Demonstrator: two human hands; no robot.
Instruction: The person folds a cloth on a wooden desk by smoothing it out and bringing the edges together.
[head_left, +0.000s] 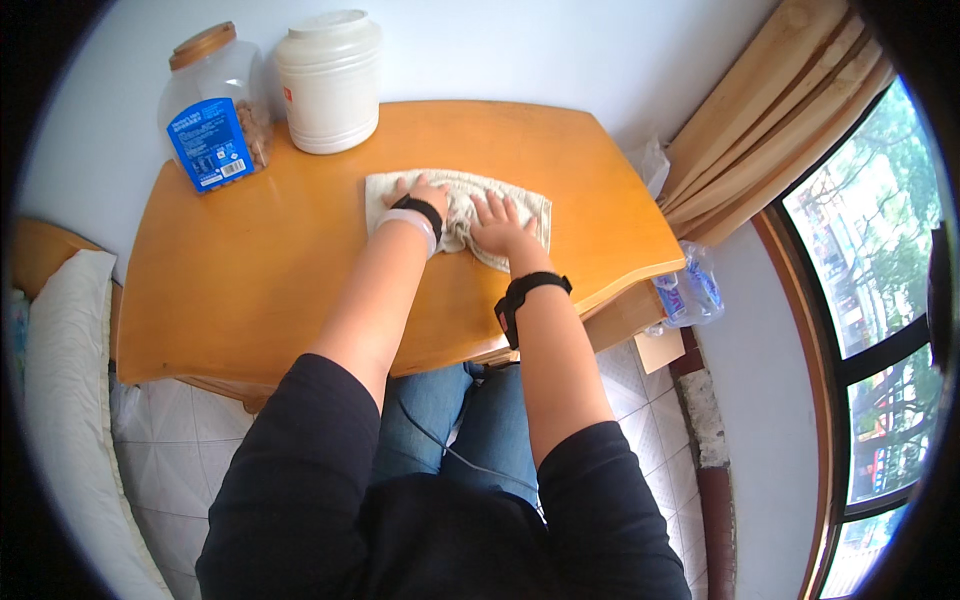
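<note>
A cream-white cloth (462, 184) lies spread on the wooden table (240, 290), bunched into wrinkles between my hands. My left hand (422, 196) rests on the cloth's left part, palm down with fingers extended. On the right part, my right hand (502, 224) presses flat with its fingers spread. Neither hand grips the cloth. Both wrists wear black bands, and the left one also has a pale band beside it.
At the table's back left stand a clear jar (215, 125) with a blue label and brown contents, and a white lidded canister (330, 85). Right of the table are plastic-wrapped packages (690, 288), a tan curtain (770, 110) and a window (870, 270). A bed (70, 380) is at left.
</note>
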